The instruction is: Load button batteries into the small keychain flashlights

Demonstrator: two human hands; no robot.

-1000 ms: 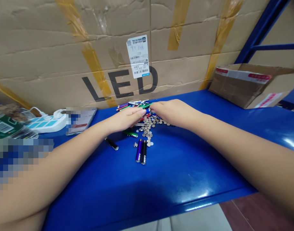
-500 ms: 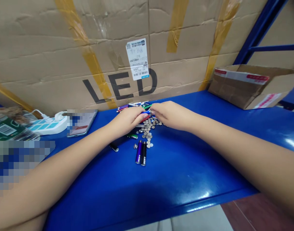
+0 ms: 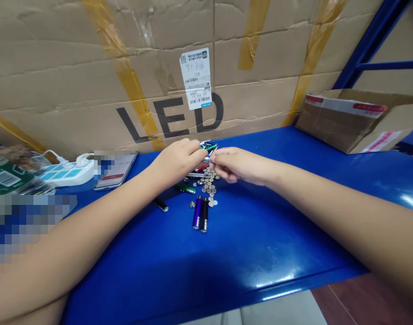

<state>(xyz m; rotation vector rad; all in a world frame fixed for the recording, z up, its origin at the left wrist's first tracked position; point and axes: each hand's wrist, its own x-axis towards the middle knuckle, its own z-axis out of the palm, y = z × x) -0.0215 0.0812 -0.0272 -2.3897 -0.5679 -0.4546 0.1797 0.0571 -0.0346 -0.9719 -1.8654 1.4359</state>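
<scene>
My left hand (image 3: 182, 159) and my right hand (image 3: 234, 163) meet over the far part of the blue table. Between their fingertips they grip a small flashlight (image 3: 207, 159), of which only a silvery end shows; the left fingers hide the rest. Right under the hands lies a spread of button cells (image 3: 209, 184). Nearer to me, a purple tube (image 3: 197, 213) and a black tube (image 3: 204, 215) rest side by side. A green tube (image 3: 186, 188) and another black tube (image 3: 162, 205) lie by my left forearm. Behind the hands, more coloured tubes (image 3: 209, 147) are partly covered.
A large cardboard box (image 3: 267, 99) marked LED walls off the back. To the right stands an open carton (image 3: 341, 122) beside a blue metal frame (image 3: 358, 49). On the left are a phone (image 3: 120, 169), a white power strip (image 3: 71, 174) and a green-labelled bottle (image 3: 10, 176).
My left hand has turned so its knuckles sit higher and cover the flashlight's blue part. The right fingers have shifted slightly, with the lower ones curled into view. The tubes on the table stay put.
</scene>
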